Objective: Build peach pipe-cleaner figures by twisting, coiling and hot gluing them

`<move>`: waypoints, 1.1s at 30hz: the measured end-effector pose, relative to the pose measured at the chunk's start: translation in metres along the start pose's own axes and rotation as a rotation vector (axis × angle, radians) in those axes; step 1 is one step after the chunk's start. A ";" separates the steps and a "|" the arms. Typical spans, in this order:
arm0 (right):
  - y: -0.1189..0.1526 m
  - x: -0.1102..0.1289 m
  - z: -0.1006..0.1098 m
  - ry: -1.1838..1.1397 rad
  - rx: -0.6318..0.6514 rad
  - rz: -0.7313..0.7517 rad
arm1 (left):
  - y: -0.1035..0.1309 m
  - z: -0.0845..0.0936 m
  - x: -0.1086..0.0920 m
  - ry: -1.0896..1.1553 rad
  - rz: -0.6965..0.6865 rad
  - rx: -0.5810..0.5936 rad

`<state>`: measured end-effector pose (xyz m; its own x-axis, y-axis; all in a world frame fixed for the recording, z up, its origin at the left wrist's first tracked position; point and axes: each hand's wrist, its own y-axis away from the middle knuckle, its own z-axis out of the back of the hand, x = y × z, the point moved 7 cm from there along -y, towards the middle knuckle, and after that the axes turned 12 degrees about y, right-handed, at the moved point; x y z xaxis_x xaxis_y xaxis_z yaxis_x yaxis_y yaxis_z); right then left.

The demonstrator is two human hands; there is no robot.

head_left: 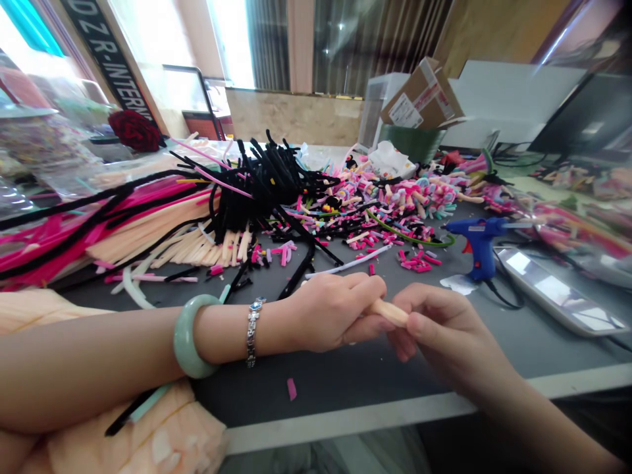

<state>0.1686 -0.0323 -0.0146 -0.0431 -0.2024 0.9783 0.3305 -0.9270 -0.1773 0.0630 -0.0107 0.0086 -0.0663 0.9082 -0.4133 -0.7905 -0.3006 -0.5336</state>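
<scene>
Near the table's front edge, my left hand is closed around a short peach fuzzy stick piece, whose end pokes out to the right. My right hand pinches that free end between thumb and fingers. The part of the piece inside my left fist is hidden. A green bangle and a silver bracelet are on my left wrist. One small pink scrap lies on the dark table below my left hand.
Bundles of black and peach stems lie behind my left arm. Cut pink pieces are heaped at the centre back. At right are a blue glue gun and a white device. A peach bundle sits lower left.
</scene>
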 end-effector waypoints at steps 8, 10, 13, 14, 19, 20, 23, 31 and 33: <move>-0.001 0.005 0.007 0.148 -0.142 -0.017 | 0.001 -0.002 0.004 0.004 0.049 0.023; -0.002 0.004 0.009 0.187 -0.168 -0.024 | 0.001 -0.002 0.005 -0.004 0.063 0.012; -0.002 0.004 0.010 0.207 -0.161 -0.027 | 0.002 -0.001 0.005 -0.029 0.057 -0.004; -0.001 0.004 0.010 0.208 -0.159 -0.027 | 0.002 -0.001 0.005 -0.037 0.053 -0.010; -0.001 0.005 0.011 0.220 -0.150 -0.031 | 0.002 -0.002 0.005 -0.034 0.042 -0.021; -0.001 0.005 0.010 0.219 -0.147 -0.028 | 0.003 -0.002 0.005 -0.026 0.039 -0.022; -0.002 0.006 0.009 0.219 -0.142 -0.025 | 0.003 -0.002 0.005 0.004 0.039 -0.024; 0.000 0.007 0.010 0.244 -0.167 -0.017 | 0.003 -0.001 0.004 0.014 0.010 -0.046; 0.000 0.007 0.010 0.255 -0.167 -0.017 | 0.003 -0.001 0.003 0.009 -0.001 -0.049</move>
<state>0.1779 -0.0307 -0.0064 -0.2900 -0.2393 0.9266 0.1694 -0.9658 -0.1964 0.0612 -0.0091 0.0052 -0.0602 0.9057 -0.4196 -0.7599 -0.3141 -0.5692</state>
